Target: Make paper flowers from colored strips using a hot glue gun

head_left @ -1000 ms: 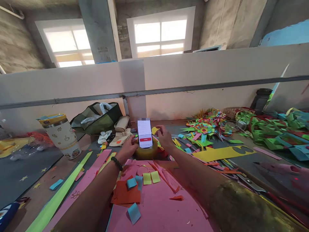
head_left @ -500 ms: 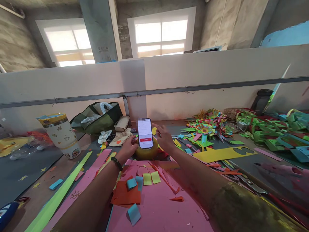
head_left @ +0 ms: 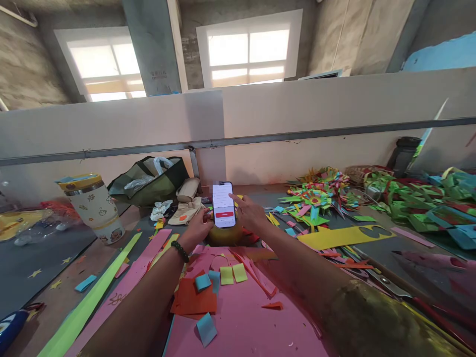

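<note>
A lit smartphone (head_left: 223, 206) stands tilted back against a round yellow-brown object (head_left: 224, 237), which looks like a roll of tape. My left hand (head_left: 200, 227), with a dark beaded bracelet at the wrist, is curled at the phone's lower left edge and grips it there; part of the fingers is hidden. From the right, my right hand (head_left: 251, 213) reaches over with the index finger stretched to the screen and nothing held. In front lies pink paper (head_left: 256, 307), bearing an orange-red piece (head_left: 189, 300), small blue squares (head_left: 206, 329) and yellow squares (head_left: 240, 272).
A patterned tumbler (head_left: 92, 208) and a green bag (head_left: 148, 183) stand on the left. Long green (head_left: 92, 297) and pink strips run beside my left arm. To the right are a yellow strip (head_left: 334, 238), scissors (head_left: 390, 286) and a heap of coloured paper pieces (head_left: 320, 193).
My right hand has moved left, bringing its index fingertip from beside the phone onto the screen. The left hand and the phone stay in place.
</note>
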Demonstrator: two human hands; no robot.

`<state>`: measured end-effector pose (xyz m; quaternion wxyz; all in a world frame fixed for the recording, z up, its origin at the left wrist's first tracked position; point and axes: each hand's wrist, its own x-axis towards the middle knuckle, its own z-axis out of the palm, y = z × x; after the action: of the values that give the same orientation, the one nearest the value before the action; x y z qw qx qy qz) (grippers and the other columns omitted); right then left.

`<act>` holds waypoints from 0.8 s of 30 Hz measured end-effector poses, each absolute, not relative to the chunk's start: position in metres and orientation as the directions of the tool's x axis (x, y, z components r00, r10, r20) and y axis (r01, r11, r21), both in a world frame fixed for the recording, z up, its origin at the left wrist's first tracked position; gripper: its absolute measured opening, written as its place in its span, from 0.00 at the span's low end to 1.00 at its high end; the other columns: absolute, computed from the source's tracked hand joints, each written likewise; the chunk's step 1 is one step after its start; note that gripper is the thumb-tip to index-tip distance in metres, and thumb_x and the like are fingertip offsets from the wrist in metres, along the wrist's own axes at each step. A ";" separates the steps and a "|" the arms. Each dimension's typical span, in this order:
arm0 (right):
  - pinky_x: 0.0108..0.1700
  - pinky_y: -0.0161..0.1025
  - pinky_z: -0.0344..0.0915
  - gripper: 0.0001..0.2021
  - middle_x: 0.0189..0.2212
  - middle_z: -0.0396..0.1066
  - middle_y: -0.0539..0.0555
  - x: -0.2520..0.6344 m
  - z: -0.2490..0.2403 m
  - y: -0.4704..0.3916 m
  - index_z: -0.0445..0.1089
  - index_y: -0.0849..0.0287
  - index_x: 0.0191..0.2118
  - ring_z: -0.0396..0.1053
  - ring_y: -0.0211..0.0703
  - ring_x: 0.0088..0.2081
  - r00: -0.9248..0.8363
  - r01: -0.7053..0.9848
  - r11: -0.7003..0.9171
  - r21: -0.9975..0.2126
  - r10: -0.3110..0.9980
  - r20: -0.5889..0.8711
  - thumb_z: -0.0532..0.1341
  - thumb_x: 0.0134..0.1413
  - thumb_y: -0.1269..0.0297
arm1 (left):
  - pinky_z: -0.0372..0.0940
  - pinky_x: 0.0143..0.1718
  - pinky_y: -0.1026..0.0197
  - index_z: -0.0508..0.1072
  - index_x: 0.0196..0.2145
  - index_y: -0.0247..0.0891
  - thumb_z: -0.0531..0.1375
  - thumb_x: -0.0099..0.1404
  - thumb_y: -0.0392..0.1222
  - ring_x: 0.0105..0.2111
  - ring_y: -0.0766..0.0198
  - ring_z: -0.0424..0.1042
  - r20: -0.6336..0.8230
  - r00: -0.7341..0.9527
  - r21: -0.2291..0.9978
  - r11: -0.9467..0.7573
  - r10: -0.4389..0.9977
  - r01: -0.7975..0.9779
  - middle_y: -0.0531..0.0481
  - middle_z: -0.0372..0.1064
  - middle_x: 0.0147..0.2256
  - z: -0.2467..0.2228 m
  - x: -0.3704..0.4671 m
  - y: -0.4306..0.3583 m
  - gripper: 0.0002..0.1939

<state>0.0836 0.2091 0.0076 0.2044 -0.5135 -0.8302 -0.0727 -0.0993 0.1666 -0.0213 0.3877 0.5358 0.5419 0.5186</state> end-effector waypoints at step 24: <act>0.34 0.33 0.58 0.24 0.41 0.68 0.55 0.083 0.008 0.208 0.55 0.48 0.62 0.68 0.41 0.37 -0.424 0.870 0.489 -0.063 0.808 0.410 0.47 0.62 0.68 | 0.64 0.49 0.57 0.66 0.49 0.33 0.57 0.47 0.25 0.51 0.53 0.68 0.120 -0.134 0.981 -0.097 0.984 0.167 0.39 0.71 0.48 -0.017 -0.097 0.162 0.29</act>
<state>0.0835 0.2082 0.0079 0.1969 -0.4993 -0.8400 -0.0793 -0.0973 0.1620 -0.0168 0.3928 0.5280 0.5450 0.5195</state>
